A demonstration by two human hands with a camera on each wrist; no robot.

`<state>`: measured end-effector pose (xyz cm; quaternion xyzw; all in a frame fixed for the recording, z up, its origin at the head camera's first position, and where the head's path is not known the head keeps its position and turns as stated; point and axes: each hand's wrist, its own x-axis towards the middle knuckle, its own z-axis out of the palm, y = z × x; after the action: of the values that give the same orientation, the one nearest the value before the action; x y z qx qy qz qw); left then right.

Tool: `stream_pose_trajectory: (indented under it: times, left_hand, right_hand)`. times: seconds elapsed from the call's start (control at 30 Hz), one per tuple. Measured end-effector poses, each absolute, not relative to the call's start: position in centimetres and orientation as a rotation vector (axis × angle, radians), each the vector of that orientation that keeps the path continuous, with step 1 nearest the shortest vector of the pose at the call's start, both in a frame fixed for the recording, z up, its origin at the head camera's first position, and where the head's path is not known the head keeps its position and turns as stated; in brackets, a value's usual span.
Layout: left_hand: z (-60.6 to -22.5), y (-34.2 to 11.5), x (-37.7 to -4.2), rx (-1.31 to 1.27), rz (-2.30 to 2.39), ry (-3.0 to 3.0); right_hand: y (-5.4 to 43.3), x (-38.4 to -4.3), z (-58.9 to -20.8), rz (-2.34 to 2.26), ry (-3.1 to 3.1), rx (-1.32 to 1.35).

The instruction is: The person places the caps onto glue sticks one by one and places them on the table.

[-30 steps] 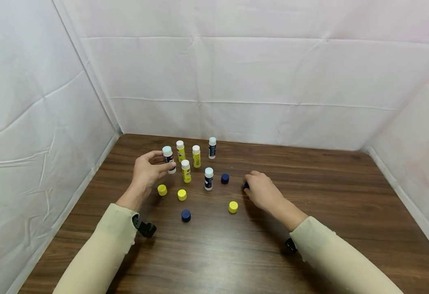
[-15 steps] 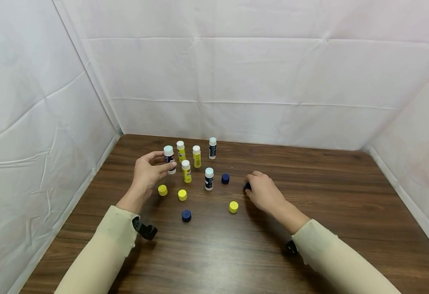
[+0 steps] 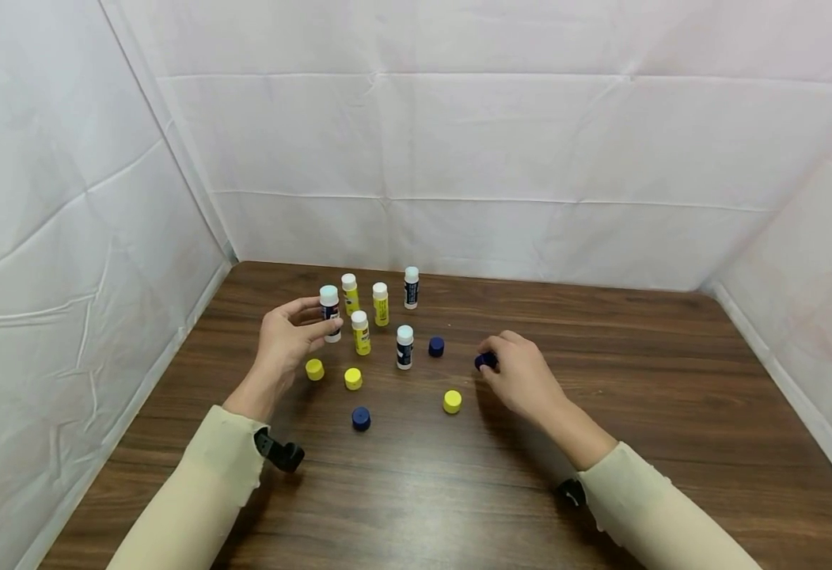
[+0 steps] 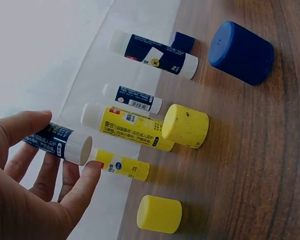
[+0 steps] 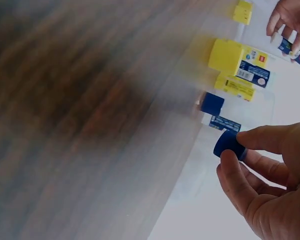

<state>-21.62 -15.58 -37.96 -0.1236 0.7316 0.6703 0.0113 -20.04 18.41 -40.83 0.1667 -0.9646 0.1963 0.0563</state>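
Note:
With thumb and fingers, my left hand (image 3: pixel 283 339) holds an uncapped navy glue stick (image 4: pixel 57 142) upright, its white end on top, at the left of the group. My right hand (image 3: pixel 526 376) pinches a dark blue cap (image 5: pixel 230 144) to the right of the group. Standing between the hands are several uncapped glue sticks: a yellow one (image 3: pixel 362 336) beside the left fingers, another yellow one (image 3: pixel 381 307) behind it, and a navy one (image 3: pixel 404 350). A second blue cap (image 3: pixel 436 346) lies on the table between that navy stick and my right hand.
Loose caps lie on the brown wooden table (image 3: pixel 416 507): a yellow cap (image 3: pixel 314 369), another yellow cap (image 3: pixel 353 378), a blue cap (image 3: pixel 361 418) nearer the front, and a yellow cap (image 3: pixel 452 401). White sheeting (image 3: pixel 487 142) walls the back and sides.
My right hand has drawn slightly right with the blue cap, which now shows more between its fingers. The left hand has shifted the navy glue stick very slightly to the right.

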Motion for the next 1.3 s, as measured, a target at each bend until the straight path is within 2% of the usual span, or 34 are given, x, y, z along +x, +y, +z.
stream_pose_trajectory:
  times: [0.37, 0.97, 1.3]
  left_hand:
    - [-38.4, -15.5, -21.1, -0.373, 2.078, 2.314]
    - [-37.8, -14.4, -20.4, -0.196, 1.981, 2.574]
    - [-37.4, -13.7, -19.7, -0.071, 1.724, 2.924]
  right_hand:
    - [18.5, -18.6, -40.5, 0.724, -2.859, 0.448]
    - [18.0, -16.9, -39.2, 1.106, -2.676, 0.419]
    - [18.0, -16.4, -39.1, 1.309, -2.597, 0.379]
